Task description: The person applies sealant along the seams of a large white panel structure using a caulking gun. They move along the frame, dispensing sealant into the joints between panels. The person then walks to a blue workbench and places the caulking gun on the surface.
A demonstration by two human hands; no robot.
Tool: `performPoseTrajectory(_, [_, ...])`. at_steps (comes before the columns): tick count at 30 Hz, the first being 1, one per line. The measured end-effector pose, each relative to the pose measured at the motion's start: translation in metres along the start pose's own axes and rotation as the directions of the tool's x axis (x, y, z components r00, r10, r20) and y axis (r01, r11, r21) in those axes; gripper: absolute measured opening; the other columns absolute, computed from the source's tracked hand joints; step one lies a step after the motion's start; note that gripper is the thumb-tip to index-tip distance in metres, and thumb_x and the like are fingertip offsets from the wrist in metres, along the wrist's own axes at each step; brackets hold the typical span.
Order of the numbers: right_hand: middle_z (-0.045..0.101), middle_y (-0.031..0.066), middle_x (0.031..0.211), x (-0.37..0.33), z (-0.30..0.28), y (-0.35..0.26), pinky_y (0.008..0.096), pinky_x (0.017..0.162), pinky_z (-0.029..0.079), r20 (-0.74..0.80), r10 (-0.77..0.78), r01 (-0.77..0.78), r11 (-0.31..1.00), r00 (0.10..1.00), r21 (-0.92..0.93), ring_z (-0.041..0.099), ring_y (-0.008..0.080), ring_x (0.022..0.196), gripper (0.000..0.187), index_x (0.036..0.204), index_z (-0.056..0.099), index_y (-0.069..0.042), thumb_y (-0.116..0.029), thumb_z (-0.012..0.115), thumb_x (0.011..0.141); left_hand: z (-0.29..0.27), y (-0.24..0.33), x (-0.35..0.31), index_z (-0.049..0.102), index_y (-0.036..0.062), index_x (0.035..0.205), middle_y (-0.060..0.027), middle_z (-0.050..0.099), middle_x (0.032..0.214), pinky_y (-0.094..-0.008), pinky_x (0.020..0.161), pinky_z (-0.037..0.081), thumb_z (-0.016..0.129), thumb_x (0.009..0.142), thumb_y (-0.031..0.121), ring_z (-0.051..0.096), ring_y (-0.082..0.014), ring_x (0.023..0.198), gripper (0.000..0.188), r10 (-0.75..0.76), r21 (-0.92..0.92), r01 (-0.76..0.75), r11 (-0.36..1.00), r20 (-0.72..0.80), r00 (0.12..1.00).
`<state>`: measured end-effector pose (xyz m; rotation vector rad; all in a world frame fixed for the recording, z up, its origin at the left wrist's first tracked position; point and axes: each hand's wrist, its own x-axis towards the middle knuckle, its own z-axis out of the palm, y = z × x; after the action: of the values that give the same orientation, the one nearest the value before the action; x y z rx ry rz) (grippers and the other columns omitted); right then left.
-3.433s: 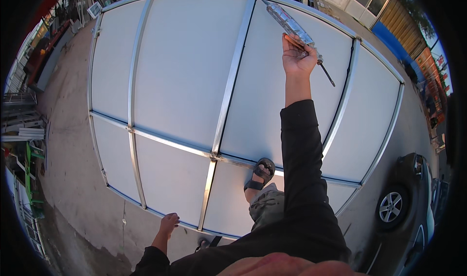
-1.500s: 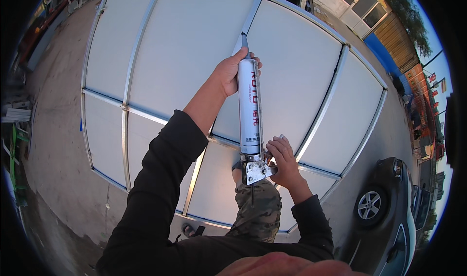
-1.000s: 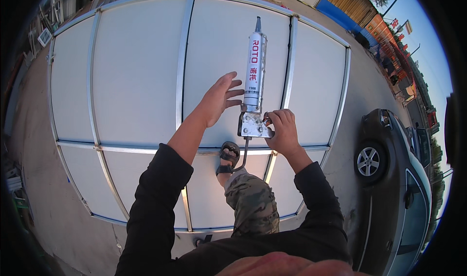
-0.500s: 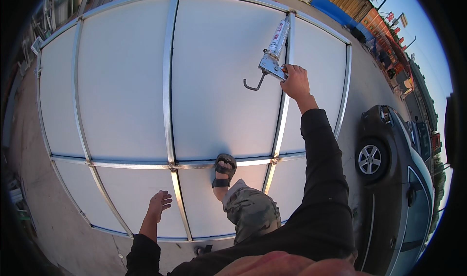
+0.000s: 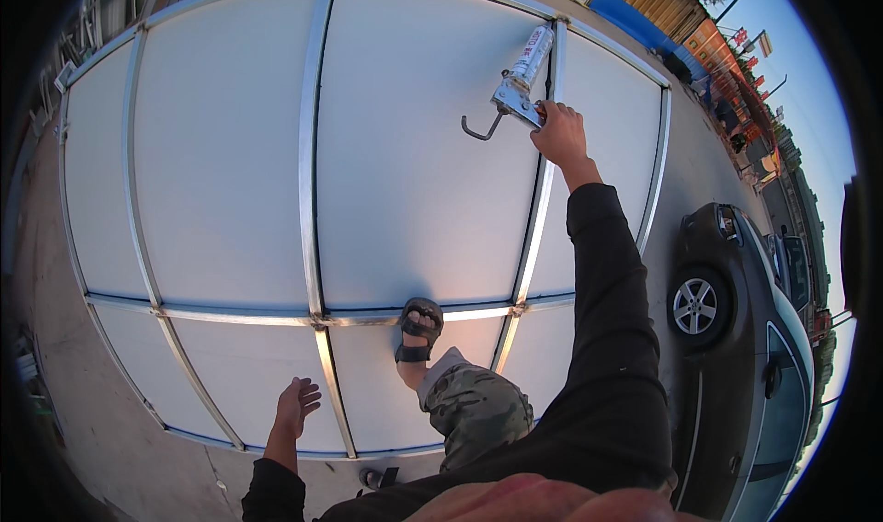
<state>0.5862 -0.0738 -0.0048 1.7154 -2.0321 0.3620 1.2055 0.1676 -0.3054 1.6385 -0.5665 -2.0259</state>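
Observation:
My right hand (image 5: 560, 136) is wrapped round the handle of a caulking gun (image 5: 517, 97) at the far right of the panelled frame. A white sealant tube (image 5: 533, 55) sits in the gun, its front end pointing away beside a dark seam along a metal bar (image 5: 557, 67). The gun's bent rod hangs toward me; the nozzle tip is too small to make out. My left hand (image 5: 297, 402) hovers empty over the near-left part, fingers stretched out. White panels (image 5: 414, 136) fill the spaces between the metal bars.
My sandalled foot (image 5: 416, 333) rests on the near crossbar (image 5: 368, 319). A dark car (image 5: 745, 366) is parked close on the right. Metal profiles (image 5: 101, 30) lie stacked at the far left. Behind stand a blue barrier (image 5: 630, 18) and orange fencing (image 5: 713, 53).
The caulking gun in my right hand has slid a little farther away along the bar. My left hand has dropped slightly toward me. The view has shifted a little.

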Motion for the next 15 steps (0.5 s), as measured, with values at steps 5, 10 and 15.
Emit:
performPoseTrajectory(5, [0.068,0.0113,0.102,0.002,-0.003,-0.003,0.0413,0.091,0.044,0.012,-0.009,0.011,0.996,1.000,-0.091,0.062,0.0317,0.098,0.032,0.107,0.065,-0.008,-0.011,0.064,0.075,-0.003,-0.001,-0.004,0.047,-0.0048,0.134,-0.0192,0.058,0.125,-0.0437,0.094,0.049,0.035,0.104,0.043,0.059,-0.0305,0.112,0.058,0.008,-0.013,-0.008,1.000,-0.010,1.000])
performPoseTrajectory(10, [0.069,0.0116,0.101,0.005,-0.010,-0.008,0.0418,0.090,0.044,0.016,0.027,-0.026,0.997,0.999,-0.067,0.063,0.0316,0.097,0.029,0.105,0.065,-0.008,-0.010,0.062,0.076,-0.012,-0.007,-0.010,0.046,-0.0048,0.134,-0.0191,0.059,0.124,-0.0438,0.094,0.050,0.036,0.104,0.044,0.059,-0.0304,0.111,0.058,-0.004,-0.040,0.002,0.999,-0.046,0.999])
performPoseTrajectory(15, [0.069,0.0117,0.098,0.006,-0.019,-0.013,0.0422,0.089,0.044,-0.004,0.036,-0.036,0.997,0.999,-0.072,0.064,0.0313,0.096,0.028,0.104,0.066,-0.009,-0.010,0.062,0.076,-0.020,-0.018,-0.018,0.047,-0.0046,0.134,-0.0189,0.059,0.123,-0.0436,0.093,0.050,0.035,0.104,0.044,0.059,-0.0302,0.110,0.058,-0.003,-0.070,-0.001,0.998,-0.058,0.998])
